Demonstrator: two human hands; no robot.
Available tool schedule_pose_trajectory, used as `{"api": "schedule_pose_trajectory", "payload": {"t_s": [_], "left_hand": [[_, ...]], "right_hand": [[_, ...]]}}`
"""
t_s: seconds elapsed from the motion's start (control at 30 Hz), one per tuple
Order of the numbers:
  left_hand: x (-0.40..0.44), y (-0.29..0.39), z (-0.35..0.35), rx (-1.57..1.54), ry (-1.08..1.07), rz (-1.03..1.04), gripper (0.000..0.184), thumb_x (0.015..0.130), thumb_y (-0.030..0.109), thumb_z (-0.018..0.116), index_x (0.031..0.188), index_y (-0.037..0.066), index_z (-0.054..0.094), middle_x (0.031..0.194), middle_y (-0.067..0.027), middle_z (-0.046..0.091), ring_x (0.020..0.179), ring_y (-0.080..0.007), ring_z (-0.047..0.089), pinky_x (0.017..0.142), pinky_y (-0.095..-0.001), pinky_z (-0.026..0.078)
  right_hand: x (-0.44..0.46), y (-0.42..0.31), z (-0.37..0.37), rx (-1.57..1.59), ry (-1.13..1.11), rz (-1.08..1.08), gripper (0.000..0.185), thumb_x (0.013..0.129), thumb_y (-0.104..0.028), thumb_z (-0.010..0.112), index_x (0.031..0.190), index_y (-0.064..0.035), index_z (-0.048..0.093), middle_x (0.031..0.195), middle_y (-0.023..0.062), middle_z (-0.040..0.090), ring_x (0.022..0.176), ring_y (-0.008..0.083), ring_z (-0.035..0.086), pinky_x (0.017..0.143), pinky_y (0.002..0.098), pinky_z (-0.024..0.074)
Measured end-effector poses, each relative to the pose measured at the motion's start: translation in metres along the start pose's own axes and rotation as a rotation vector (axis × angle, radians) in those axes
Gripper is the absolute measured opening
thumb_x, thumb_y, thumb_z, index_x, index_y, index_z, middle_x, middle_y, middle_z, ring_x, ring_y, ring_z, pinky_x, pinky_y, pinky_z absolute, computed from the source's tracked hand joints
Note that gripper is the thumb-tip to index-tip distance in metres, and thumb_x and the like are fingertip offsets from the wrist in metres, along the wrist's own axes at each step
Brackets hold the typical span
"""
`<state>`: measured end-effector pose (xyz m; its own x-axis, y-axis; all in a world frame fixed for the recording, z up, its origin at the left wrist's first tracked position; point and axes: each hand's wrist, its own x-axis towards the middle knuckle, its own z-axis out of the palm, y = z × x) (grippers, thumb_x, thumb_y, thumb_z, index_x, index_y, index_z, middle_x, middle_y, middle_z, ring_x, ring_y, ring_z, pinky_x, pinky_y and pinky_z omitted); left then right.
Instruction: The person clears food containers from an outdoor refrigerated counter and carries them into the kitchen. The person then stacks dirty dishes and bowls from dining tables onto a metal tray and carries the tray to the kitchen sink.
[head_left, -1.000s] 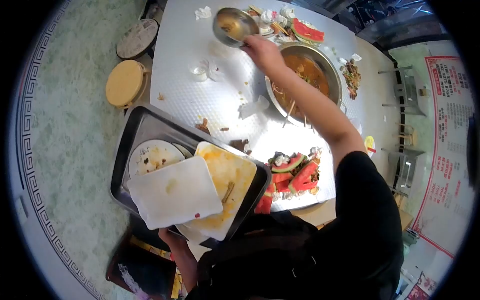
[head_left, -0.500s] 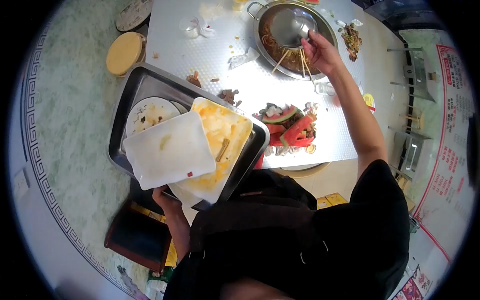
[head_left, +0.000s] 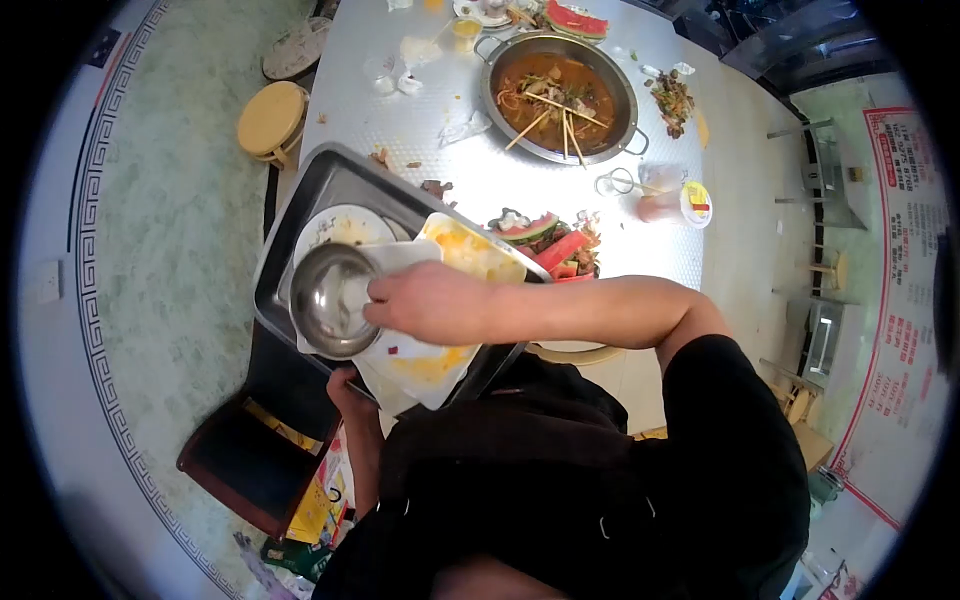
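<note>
My left hand point(head_left: 352, 392) grips the near edge of a deep metal tray point(head_left: 264, 292), its fingertips partly hidden underneath. Stacked in the tray are a round white plate point(head_left: 347, 222) with food scraps and yellow-stained rectangular plates point(head_left: 455, 243). My right hand point(head_left: 428, 300) is closed on the rim of a shiny metal bowl point(head_left: 328, 298), which is over the top white plate. Whether the bowl touches that plate, I cannot tell. Just past the tray's right corner, watermelon pieces point(head_left: 562, 250) lie among scraps on the table.
A metal pot point(head_left: 627, 95) of reddish broth, with chopsticks across it, stands on the metal table point(head_left: 420, 130). A lidded drink cup point(head_left: 694, 204) lies near the table's right edge. A round stool point(head_left: 270, 117) is at left, and a dark chair point(head_left: 255, 462) sits below the tray.
My right hand has carried the metal bowl from over the pot leftward and down to the tray's plates. The pot's contents now show. The tray appears slightly farther right in view.
</note>
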<state>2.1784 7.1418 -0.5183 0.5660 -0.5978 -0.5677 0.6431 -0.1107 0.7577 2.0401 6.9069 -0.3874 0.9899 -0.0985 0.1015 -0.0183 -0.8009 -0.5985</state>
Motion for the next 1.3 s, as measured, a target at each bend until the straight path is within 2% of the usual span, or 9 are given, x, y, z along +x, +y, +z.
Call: {"api": "schedule_pose_trajectory", "payload": {"t_s": [0.2,0.3,0.4,0.6,0.63,0.73,1.0,1.27,1.3], "left_hand": [[-0.032,-0.046,-0.057,0.882,0.04,0.774,0.016,0.067,0.016,0.05,0.074,0.002,0.05,0.079,-0.0119,0.056,0.072,-0.0178,0.053,0.067,-0.0309,0.045],[-0.044,-0.044,-0.065,0.125,0.263,0.214,0.015,0.066,0.017,0.051,0.071,0.003,0.05,0.077,-0.0108,0.055,0.069,-0.0164,0.052,0.065,-0.0298,0.044],[-0.052,-0.056,-0.114,0.345,0.331,0.365,0.016,0.066,0.016,0.05,0.071,0.001,0.051,0.079,-0.0107,0.055,0.071,-0.0176,0.053,0.066,-0.0319,0.045],[-0.086,-0.035,-0.122,1.011,0.307,0.786,0.033,0.064,0.018,0.044,0.089,-0.002,0.052,0.086,-0.0099,0.054,0.076,-0.0262,0.055,0.071,-0.0344,0.046],[-0.092,-0.02,-0.105,0.419,0.351,0.479,0.033,0.065,0.019,0.043,0.089,-0.002,0.052,0.087,-0.0104,0.054,0.076,-0.026,0.055,0.071,-0.0339,0.046],[-0.093,-0.026,-0.105,0.186,0.455,0.318,0.039,0.066,0.02,0.043,0.097,-0.003,0.052,0.096,-0.014,0.055,0.084,-0.0272,0.055,0.077,-0.0349,0.045],[-0.1,-0.003,-0.076,-0.307,0.474,0.167,0.034,0.065,0.015,0.042,0.088,-0.007,0.056,0.091,-0.0159,0.058,0.082,-0.0244,0.056,0.075,-0.0318,0.046],[-0.091,0.015,-0.086,-0.3,0.697,0.131,0.037,0.065,0.015,0.042,0.091,-0.006,0.056,0.092,-0.0151,0.058,0.086,-0.0237,0.055,0.076,-0.0314,0.045],[-0.089,0.017,-0.089,-0.29,0.707,0.122,0.037,0.065,0.015,0.042,0.092,-0.006,0.056,0.092,-0.015,0.058,0.086,-0.0236,0.055,0.076,-0.0314,0.045]], "right_hand": [[-0.042,-0.015,-0.016,0.359,0.226,-0.137,0.033,0.073,-0.008,0.057,0.105,-0.0097,0.052,0.115,0.012,0.045,0.083,0.0288,0.057,0.069,0.034,0.0469],[-0.076,0.018,-0.024,0.434,0.284,0.202,0.028,0.075,-0.007,0.057,0.102,-0.0073,0.055,0.097,0.0094,0.055,0.084,0.0215,0.057,0.072,0.0309,0.0469],[-0.141,0.083,-0.017,0.258,0.672,0.569,0.031,0.073,-0.005,0.06,0.103,-0.0067,0.055,0.096,0.0097,0.057,0.083,0.019,0.058,0.072,0.0298,0.0483],[-0.241,0.197,0.004,-0.304,0.6,0.964,0.066,0.06,-0.021,0.072,0.117,-0.0064,0.043,0.11,0.0232,0.047,0.101,0.036,0.048,0.087,0.0397,0.0403],[-0.239,0.209,0.008,-0.329,0.576,1.016,0.075,0.059,-0.026,0.074,0.122,-0.0063,0.038,0.114,0.0259,0.043,0.104,0.0389,0.046,0.089,0.041,0.039],[-0.229,0.242,0.018,-0.402,0.486,1.217,0.087,0.057,-0.034,0.074,0.127,-0.006,0.031,0.121,0.0282,0.036,0.107,0.0415,0.043,0.092,0.0422,0.0373],[-0.24,0.238,0.019,-0.377,0.392,1.271,0.045,0.063,-0.019,0.068,0.101,-0.006,0.047,0.096,0.0182,0.051,0.089,0.0333,0.052,0.077,0.0406,0.0434],[-0.055,0.206,-0.017,-0.198,0.451,0.469,0.079,0.064,-0.022,0.07,0.13,-0.0139,0.028,0.103,0.019,0.054,0.083,0.0327,0.056,0.073,0.039,0.0457],[-0.016,0.203,-0.022,-0.173,0.258,0.662,0.083,0.063,-0.023,0.07,0.132,-0.0185,0.025,0.099,0.0215,0.055,0.085,0.0365,0.055,0.075,0.0406,0.0449]]}}
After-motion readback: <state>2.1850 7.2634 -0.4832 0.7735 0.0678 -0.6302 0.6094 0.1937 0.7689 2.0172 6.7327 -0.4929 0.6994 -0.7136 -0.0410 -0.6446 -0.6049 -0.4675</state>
